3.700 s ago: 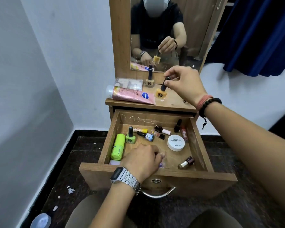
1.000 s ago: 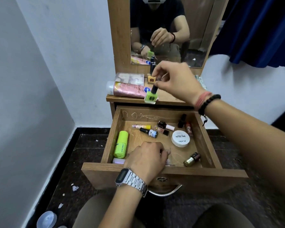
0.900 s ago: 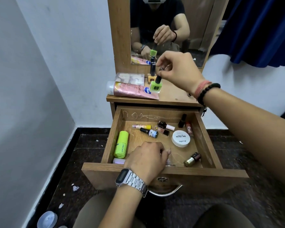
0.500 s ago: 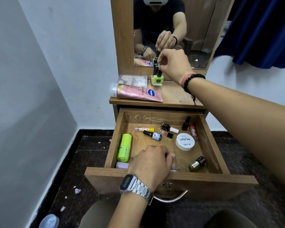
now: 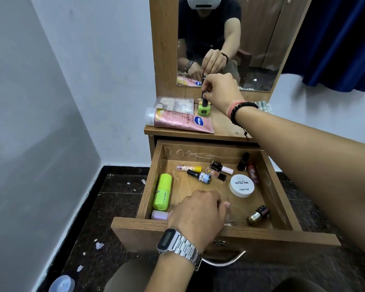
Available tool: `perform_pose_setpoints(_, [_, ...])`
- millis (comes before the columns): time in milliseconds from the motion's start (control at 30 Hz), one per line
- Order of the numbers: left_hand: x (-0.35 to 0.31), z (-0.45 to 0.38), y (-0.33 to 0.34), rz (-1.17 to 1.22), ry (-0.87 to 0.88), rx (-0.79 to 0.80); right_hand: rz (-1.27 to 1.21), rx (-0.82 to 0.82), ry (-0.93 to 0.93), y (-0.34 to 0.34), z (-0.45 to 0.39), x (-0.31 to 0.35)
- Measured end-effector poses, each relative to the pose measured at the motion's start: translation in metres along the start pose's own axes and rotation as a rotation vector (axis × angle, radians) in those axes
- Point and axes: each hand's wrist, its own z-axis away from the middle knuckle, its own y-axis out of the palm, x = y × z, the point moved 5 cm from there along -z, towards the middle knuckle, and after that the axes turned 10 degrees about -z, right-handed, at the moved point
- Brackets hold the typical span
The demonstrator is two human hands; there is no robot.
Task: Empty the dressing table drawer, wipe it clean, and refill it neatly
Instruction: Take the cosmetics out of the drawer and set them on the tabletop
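Partly hidden | left hand covers drawer item | unidentifiable

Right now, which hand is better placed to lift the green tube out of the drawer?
Left. The left hand rests inside the drawer beside the green tube; the right hand grips the green nail polish bottle on top.

Left wrist: silver metal-link digital watch. Right wrist: black bead bracelet, pink-red thread band. Forearms bare.
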Motion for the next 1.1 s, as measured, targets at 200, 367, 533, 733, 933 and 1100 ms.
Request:
perform_pose_setpoints(200, [0.0,-0.002,0.001,-0.003,0.01,-0.005,0.003,0.007,-0.009,0.001,0.001,0.0])
perform_pose_setpoints(367, [0.001,-0.002,0.0,0.01,0.029,-0.029,-0.001,-0.023,-0.044,-0.007,0.007,0.003])
perform_pose_setpoints(533, [0.001,-0.005,0.001,0.032,0.037,-0.038,-0.193,-0.119,-0.092,-0.026,0.032,0.014])
perform_pose_setpoints(733, [0.001,-0.005,0.001,0.025,0.059,-0.08,-0.359,0.062,-0.223,-0.024,0.092,0.044])
perform_pose_setpoints(933, [0.0,-0.005,0.003,-0.003,0.06,-0.113,-0.333,0.475,-0.191,0.012,0.147,0.039])
perform_pose_setpoints(1100, [-0.001,-0.005,0.001,-0.028,0.076,-0.157,-0.321,0.508,-0.011,0.037,0.158,0.005])
